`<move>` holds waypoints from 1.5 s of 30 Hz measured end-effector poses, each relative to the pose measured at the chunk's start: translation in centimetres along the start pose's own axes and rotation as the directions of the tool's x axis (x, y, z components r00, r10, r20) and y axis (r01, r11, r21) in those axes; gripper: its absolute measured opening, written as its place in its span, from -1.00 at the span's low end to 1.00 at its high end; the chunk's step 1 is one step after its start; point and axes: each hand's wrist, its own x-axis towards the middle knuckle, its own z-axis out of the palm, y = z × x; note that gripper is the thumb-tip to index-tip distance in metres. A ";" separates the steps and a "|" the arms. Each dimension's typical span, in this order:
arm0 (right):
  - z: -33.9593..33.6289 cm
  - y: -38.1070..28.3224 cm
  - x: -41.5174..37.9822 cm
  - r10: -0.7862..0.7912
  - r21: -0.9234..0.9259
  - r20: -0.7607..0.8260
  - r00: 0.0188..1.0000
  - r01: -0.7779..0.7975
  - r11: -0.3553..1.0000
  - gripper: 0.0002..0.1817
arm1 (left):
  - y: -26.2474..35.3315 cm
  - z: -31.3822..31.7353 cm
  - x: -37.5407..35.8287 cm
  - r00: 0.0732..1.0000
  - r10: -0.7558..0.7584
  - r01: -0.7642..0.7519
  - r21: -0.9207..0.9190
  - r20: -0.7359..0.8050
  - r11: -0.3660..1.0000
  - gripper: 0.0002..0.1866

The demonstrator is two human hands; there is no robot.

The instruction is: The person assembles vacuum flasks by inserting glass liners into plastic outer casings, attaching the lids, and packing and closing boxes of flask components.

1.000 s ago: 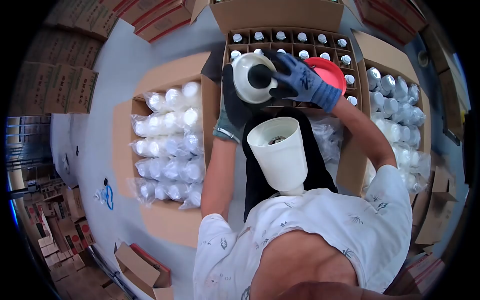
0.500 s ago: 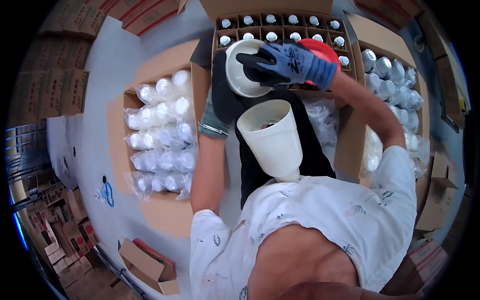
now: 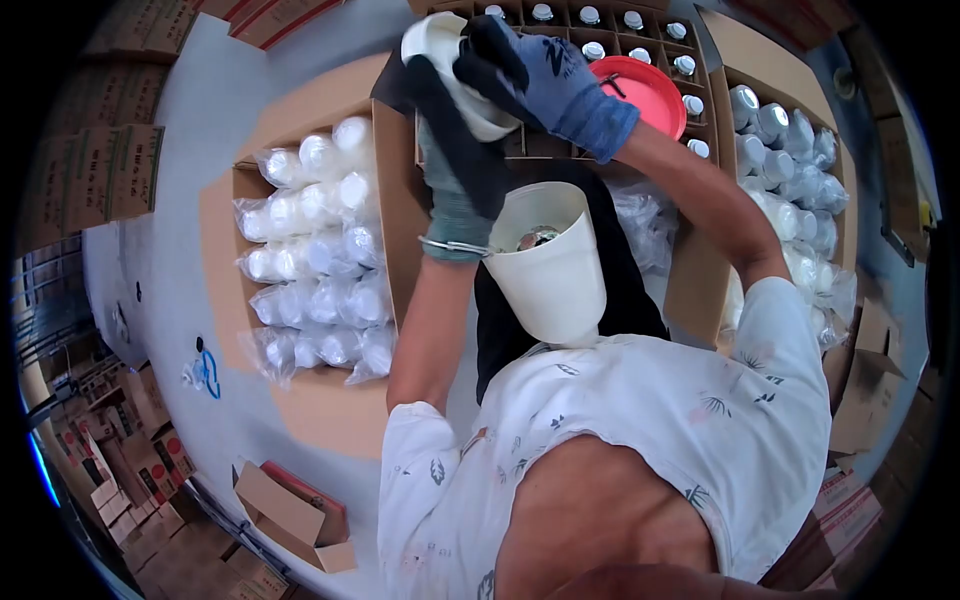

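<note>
A white round plastic tub (image 3: pixel 432 42) is tilted above the far carton, between both gloved hands. My left hand (image 3: pixel 462 150), in a grey-green glove with a dark palm, grips it from the near left side. Bent black fingers of my right hand (image 3: pixel 535 80), in a blue glove, close over the tub's right side; their tips are partly hidden. Between my legs stands a tall white plastic container (image 3: pixel 550 275), open at the top, with small shiny items inside. Right of my right hand, a round red dish (image 3: pixel 650 98) holds a small dark piece.
Under the red dish, a divided carton (image 3: pixel 655 45) holds several white-capped bottles. Open cartons of plastic-wrapped white bottles stand at left (image 3: pixel 325 225) and right (image 3: pixel 780 185). Crumpled clear plastic (image 3: pixel 642 225) lies beside my leg. Stacked boxes (image 3: pixel 105 185) line the far left.
Both hands have moved up and left with the tub, which is now tipped differently. My left forearm has swung inward, nearer the tall container. The red dish is less covered.
</note>
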 end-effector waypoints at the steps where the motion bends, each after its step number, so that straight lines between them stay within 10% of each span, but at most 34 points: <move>1: 3.8 3.7 0.4 -0.276 -0.023 -0.209 0.938 0.277 0.961 -0.40 | -1.3 -1.1 0.2 0.950 0.301 -0.215 0.527 -0.083 0.823 -0.27; 2: 2.4 1.0 0.4 0.221 0.734 -0.036 0.975 -0.124 0.667 -0.42 | -1.3 -2.3 1.2 0.835 0.503 -0.435 0.829 0.224 0.352 -0.25; 3: 3.3 1.4 0.2 0.255 0.934 0.103 0.962 -0.181 0.307 -0.45 | -0.5 -2.8 1.8 0.670 0.480 -0.520 0.819 0.567 -0.242 -0.22; 5: 5.0 3.3 -0.4 -0.080 0.958 0.224 0.971 -0.234 -0.166 -0.48 | 2.3 -3.4 1.7 0.643 0.139 -0.637 0.627 0.753 -0.449 -0.34; 7: 4.9 3.9 -2.0 -0.269 0.984 0.169 0.948 -0.179 -0.012 -0.47 | 4.5 -3.9 1.6 0.541 -0.188 -0.765 0.387 0.820 -0.514 -0.33; 9: 4.0 4.0 -3.7 -0.417 0.957 0.071 0.906 0.056 0.283 -0.37 | 4.7 -3.5 0.0 0.517 -0.305 -0.819 0.357 0.800 -0.450 -0.31; 11: 7.0 10.0 -7.9 -0.104 0.760 0.552 0.827 -0.551 -0.346 -0.48 | 3.9 -3.6 -1.8 0.610 -0.246 -0.790 0.554 0.753 -0.263 -0.30; 13: 5.7 11.1 -6.2 -0.353 0.814 0.560 0.749 -0.418 0.404 -0.55 | 4.0 -6.3 -3.2 0.690 -0.214 -0.715 0.697 0.692 -0.049 -0.36; 14: 3.1 9.8 -6.6 -0.078 0.638 0.665 0.742 -0.511 0.576 -0.58 | 4.2 -7.5 -4.0 0.763 -0.248 -0.600 0.797 0.597 0.069 -0.39; 16: 1.1 7.7 -8.3 0.112 0.482 0.556 0.824 -0.429 0.763 -0.61 | 4.0 -8.1 -5.1 0.811 -0.326 -0.460 0.874 0.486 0.159 -0.43; 18: 1.6 6.8 -9.1 -0.148 0.517 0.260 0.954 -0.008 0.856 -0.63 | 3.6 -7.7 -5.3 0.797 -0.359 -0.466 0.872 0.486 0.148 -0.45; 20: 2.8 6.0 -9.6 -0.366 0.403 0.070 0.928 0.309 0.861 -0.61 | 3.1 -7.1 -5.2 0.771 -0.404 -0.443 0.870 0.492 0.216 -0.47; 24: 4.9 3.9 -10.9 -0.347 0.521 0.084 0.934 0.256 0.814 -0.56 | 2.4 -8.3 -5.4 0.744 -0.431 -0.439 0.860 0.510 0.259 -0.44; 27: 5.1 2.6 -11.4 -0.063 0.681 0.517 0.853 -0.366 0.635 -0.55 | 2.2 -8.2 -7.4 0.758 -0.471 -0.429 0.888 0.452 0.163 -0.32; 29: 5.6 3.5 -11.8 -0.179 0.704 0.516 0.838 -0.296 0.645 -0.55 | 1.7 -6.5 -9.1 0.786 -0.441 -0.491 0.871 0.433 -0.019 -0.38; 32: 7.5 6.4 -12.2 -0.373 0.794 0.434 0.820 -0.153 0.589 -0.61 | 1.0 -6.6 -9.4 0.827 -0.345 -0.456 0.889 0.444 0.051 -0.42; 35: 1.7 2.9 -13.9 -0.050 0.647 0.488 0.871 -0.323 0.691 -0.61 | -2.4 -10.1 -10.4 0.993 -0.029 -0.058 0.704 0.111 0.708 -0.59; 36: -0.8 2.1 -15.2 -0.098 0.683 0.334 0.937 -0.169 0.710 -0.51 | -4.6 -8.2 -10.6 0.995 0.096 -0.061 0.594 -0.027 0.802 -0.56; 38: -3.9 2.7 -19.3 0.114 0.194 0.263 0.958 -0.168 0.967 -0.51 | -7.1 -9.3 -12.3 0.994 0.111 -0.051 0.831 -0.013 0.554 -0.58; 40: -5.6 4.3 -24.2 0.379 0.051 0.484 0.788 -0.458 0.887 -0.56 | -9.9 -14.0 -14.0 0.995 -0.066 -0.049 0.958 0.071 0.283 -0.58; 41: -7.3 1.9 -24.6 0.663 0.004 0.641 0.387 -0.865 0.501 -0.53 | -9.3 -13.5 -14.5 0.973 -0.229 0.045 0.957 0.024 0.288 -0.65; 43: -5.4 3.7 -29.6 0.553 -0.112 0.746 0.372 -0.748 0.654 -0.55 | -8.2 -11.6 -14.8 0.805 -0.542 0.522 0.721 -0.240 0.455 -0.78; 45: -3.8 3.3 -31.6 0.517 0.000 0.378 0.768 -0.559 0.829 -0.56 | -7.0 -11.4 -15.0 0.771 -0.593 0.568 0.673 -0.234 0.474 -0.82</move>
